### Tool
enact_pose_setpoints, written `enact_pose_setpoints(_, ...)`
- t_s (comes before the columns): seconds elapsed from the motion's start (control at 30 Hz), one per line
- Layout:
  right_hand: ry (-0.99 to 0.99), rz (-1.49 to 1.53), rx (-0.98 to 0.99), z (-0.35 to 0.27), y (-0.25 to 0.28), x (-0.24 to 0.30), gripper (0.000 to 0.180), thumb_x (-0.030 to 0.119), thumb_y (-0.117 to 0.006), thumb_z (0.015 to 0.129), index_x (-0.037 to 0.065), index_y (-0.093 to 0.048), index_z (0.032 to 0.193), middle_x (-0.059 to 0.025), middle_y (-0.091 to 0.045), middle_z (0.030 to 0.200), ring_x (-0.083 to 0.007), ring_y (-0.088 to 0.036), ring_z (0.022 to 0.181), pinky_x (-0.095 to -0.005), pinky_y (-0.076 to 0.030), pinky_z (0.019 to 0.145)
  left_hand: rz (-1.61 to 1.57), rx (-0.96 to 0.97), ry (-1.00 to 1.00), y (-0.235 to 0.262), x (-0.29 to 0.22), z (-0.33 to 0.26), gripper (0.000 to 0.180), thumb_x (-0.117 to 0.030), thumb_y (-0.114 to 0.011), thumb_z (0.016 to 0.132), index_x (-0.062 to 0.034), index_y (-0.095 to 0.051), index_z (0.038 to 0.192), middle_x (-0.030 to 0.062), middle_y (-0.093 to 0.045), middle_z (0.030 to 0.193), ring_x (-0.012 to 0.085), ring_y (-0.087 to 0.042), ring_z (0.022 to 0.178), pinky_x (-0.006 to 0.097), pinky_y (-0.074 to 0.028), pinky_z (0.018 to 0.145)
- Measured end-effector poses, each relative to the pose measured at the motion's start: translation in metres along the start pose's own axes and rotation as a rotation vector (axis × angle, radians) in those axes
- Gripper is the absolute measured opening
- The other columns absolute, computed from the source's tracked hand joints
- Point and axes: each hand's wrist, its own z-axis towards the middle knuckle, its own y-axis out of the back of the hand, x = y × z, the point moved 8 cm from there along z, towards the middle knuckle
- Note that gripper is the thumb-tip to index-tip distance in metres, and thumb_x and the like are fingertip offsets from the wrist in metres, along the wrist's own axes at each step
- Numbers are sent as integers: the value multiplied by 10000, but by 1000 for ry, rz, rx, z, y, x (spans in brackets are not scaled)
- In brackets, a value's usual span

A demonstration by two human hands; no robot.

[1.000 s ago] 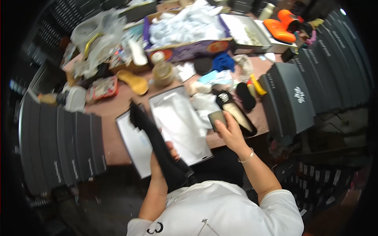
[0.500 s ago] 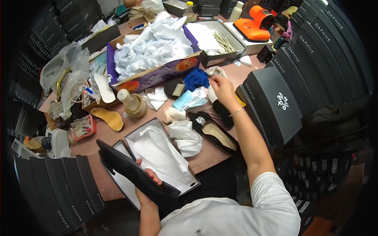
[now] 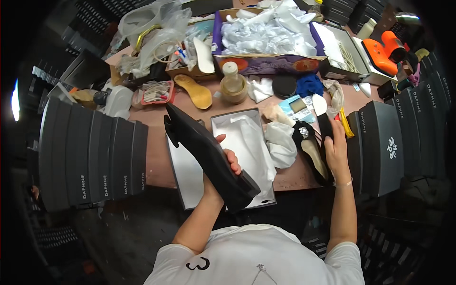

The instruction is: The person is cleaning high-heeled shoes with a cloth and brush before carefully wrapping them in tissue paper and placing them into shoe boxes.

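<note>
A black pointed shoe (image 3: 204,152) with a bow at its toe is tilted in my left hand (image 3: 229,159), whose fingers wrap its side, heel toward me. It hangs over an open shoe box (image 3: 207,183) lined with white paper (image 3: 247,142). My right hand (image 3: 336,147) is closed around a long black object (image 3: 325,127) at the right of the table; its kind is unclear. A white rounded piece (image 3: 319,104) lies at its far end. Beside it rests another black shoe (image 3: 312,152) with a jewelled ornament and beige insole. Crumpled white paper (image 3: 281,145) lies between box and shoe.
Stacks of dark shoe boxes flank me at left (image 3: 95,156) and right (image 3: 384,147). Beyond stand a purple carton (image 3: 270,64) of white paper, a glue bottle (image 3: 232,88), a tan insole (image 3: 194,91), a blue cloth (image 3: 309,85) and an orange device (image 3: 380,54).
My view has swung, so the table appears shifted to the right. My right hand has drawn back nearer to me, from the white piece to the black object. My left hand still holds the shoe.
</note>
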Motion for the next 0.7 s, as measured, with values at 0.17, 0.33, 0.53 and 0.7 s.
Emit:
enact_pose_setpoints(0.17, 539, 284, 191, -81, -31, 195, 418, 66, -693, 756, 38, -617, 1166, -99, -567, 958, -233, -590, 789, -308, -491, 686, 159, -85, -152, 0, -15, -20, 522, -273, -592, 921, -61, -371, 1344, 51, -553, 790, 127, -574, 649, 253, -504, 603)
enact_pose_setpoints(0.33, 589, 187, 66, -113, -54, 215, 408, -43, -679, 655, 14, -655, 1058, -75, -555, 855, -209, -543, 646, -322, -452, 545, 264, -115, -157, 3, -24, -42, 523, -296, -589, 923, -38, -381, 1328, 49, -548, 770, 132, -574, 656, 267, -510, 583)
enact_pose_setpoints(0.53, 527, 212, 201, -158, -56, 184, 431, -17, -663, 676, 71, -664, 1098, -72, -580, 843, -231, -561, 676, -332, -470, 593, -33, -184, -215, 21, -61, -43, 366, -217, -497, 966, -98, -427, 1306, 70, -558, 775, 159, -584, 621, 288, -523, 570)
enact_pose_setpoints(0.7, 754, 206, 123, -98, -45, 262, 445, 27, -677, 664, -4, -633, 1106, -80, -569, 890, -234, -554, 710, -343, -457, 616, 115, -168, -249, 15, -56, -52, 391, -230, -512, 961, -58, -421, 1300, 66, -540, 754, 154, -581, 631, 291, -524, 575)
